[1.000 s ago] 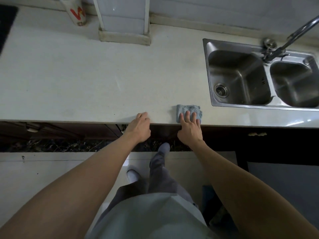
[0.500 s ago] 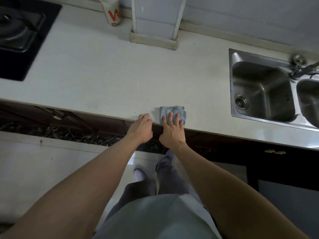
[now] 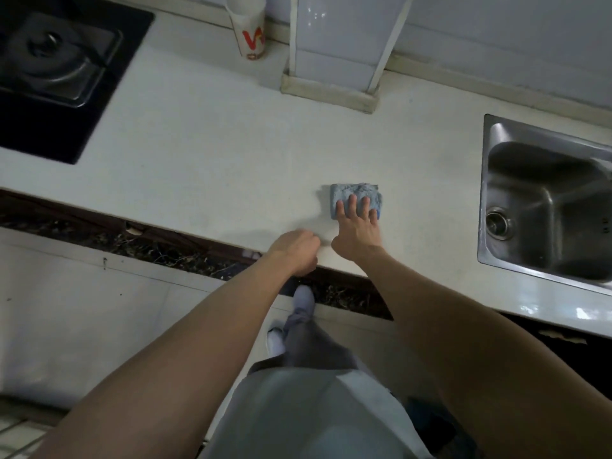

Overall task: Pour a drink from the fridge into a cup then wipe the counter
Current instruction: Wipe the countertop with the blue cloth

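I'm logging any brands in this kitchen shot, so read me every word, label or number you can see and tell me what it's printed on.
"V": a large red letter on the white paper cup at the back of the counter; whatever follows it is cut off by the cup's curve.
A red band of small print below it, near the cup's base: too blurred to read.
Nothing else shows readable text.

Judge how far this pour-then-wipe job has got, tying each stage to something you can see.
Done, apparently: the cup stands at the back of the counter and no drink container is in view, so pouring seems finished; its contents cannot be seen. In hand: the right hand presses flat on the blue cloth near the front edge; the left hand rests curled at the edge. Left: the stretch towards the hob.
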The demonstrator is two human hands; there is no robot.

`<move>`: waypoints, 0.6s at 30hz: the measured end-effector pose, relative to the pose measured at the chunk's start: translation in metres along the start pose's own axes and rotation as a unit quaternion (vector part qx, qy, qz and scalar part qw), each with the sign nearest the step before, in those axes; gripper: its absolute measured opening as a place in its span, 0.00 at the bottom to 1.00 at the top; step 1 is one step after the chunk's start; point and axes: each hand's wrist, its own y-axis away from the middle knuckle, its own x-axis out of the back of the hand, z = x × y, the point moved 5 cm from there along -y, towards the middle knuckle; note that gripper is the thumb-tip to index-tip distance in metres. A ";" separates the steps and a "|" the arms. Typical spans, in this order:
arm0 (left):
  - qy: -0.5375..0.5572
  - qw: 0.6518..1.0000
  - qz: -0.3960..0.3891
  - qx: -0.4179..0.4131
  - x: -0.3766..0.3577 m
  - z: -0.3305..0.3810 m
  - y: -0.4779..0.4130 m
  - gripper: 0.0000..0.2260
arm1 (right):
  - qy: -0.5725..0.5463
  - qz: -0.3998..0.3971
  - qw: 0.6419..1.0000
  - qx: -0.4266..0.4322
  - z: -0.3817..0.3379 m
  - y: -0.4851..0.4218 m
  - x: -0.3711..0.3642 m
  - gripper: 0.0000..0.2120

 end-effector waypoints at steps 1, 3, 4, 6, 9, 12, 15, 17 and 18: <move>0.010 1.000 0.004 0.000 0.004 -0.002 -0.007 0.15 | 0.001 0.000 1.000 -0.001 0.003 -0.011 0.007 0.39; 0.026 1.000 0.011 -0.002 0.013 -0.008 -0.021 0.16 | -0.003 -0.002 1.000 -0.003 0.009 -0.032 0.019 0.40; 0.030 0.999 0.019 -0.001 0.017 -0.012 -0.027 0.15 | -0.005 -0.003 1.000 -0.005 0.012 -0.043 0.025 0.40; 0.033 0.999 0.043 0.008 0.026 -0.021 -0.039 0.14 | -0.009 -0.003 1.000 -0.005 0.016 -0.062 0.035 0.40; 0.040 0.994 0.096 0.020 0.037 -0.035 -0.055 0.15 | -0.013 0.004 1.000 -0.001 0.021 -0.093 0.051 0.41; 0.054 0.993 0.097 0.047 0.046 -0.047 -0.066 0.17 | -0.024 0.005 1.000 -0.001 0.025 -0.124 0.070 0.41; 0.050 0.996 0.057 0.051 0.050 -0.052 -0.072 0.16 | -0.037 0.013 0.999 -0.006 0.027 -0.150 0.088 0.41; 0.046 0.997 0.031 0.053 0.053 -0.053 -0.074 0.14 | -0.051 0.016 0.998 -0.017 0.027 -0.163 0.097 0.40; 0.041 0.998 0.020 0.051 0.053 -0.053 -0.074 0.13 | -0.060 0.017 0.998 -0.024 0.026 -0.168 0.099 0.40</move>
